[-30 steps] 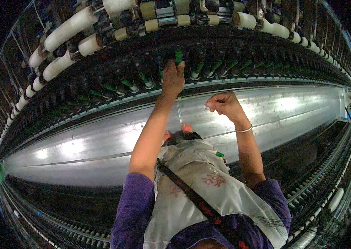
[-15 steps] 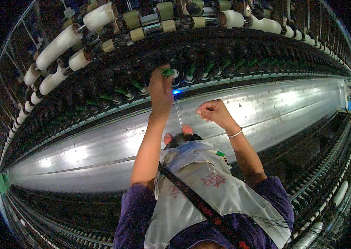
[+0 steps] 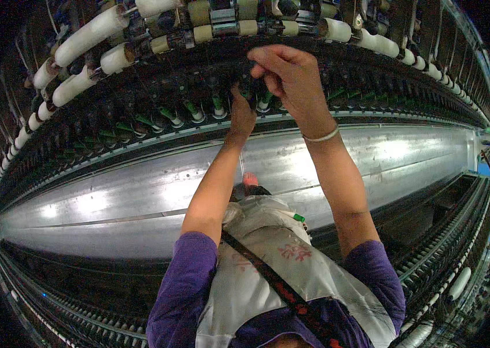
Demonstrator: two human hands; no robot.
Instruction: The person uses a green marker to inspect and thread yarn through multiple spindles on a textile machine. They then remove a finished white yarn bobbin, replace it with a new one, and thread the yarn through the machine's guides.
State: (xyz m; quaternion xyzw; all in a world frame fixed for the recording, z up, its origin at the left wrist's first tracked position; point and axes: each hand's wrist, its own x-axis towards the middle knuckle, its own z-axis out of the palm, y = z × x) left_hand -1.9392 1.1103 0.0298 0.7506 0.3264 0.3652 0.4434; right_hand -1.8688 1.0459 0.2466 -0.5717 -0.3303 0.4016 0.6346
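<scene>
Though dim abt, flr (image 3: 282,163) v. shiny

I see left hand (image 3: 243,119) at far row of green bobbins (image 3: 218,106), right hand (image 3: 294,78) pinched beside it, pale apron (image 3: 268,278) near

A slim, dark green, tube-shaped bobbin (image 3: 245,91) stands in the spindle row, at the fingers of the left hand (image 3: 243,118). Deep shadow blurs its outline and hides whether it is gripped. Just to its right, a slender green bobbin with a pale ring at its foot (image 3: 265,102) stands nearly upright, leaning slightly right at the top.
</scene>
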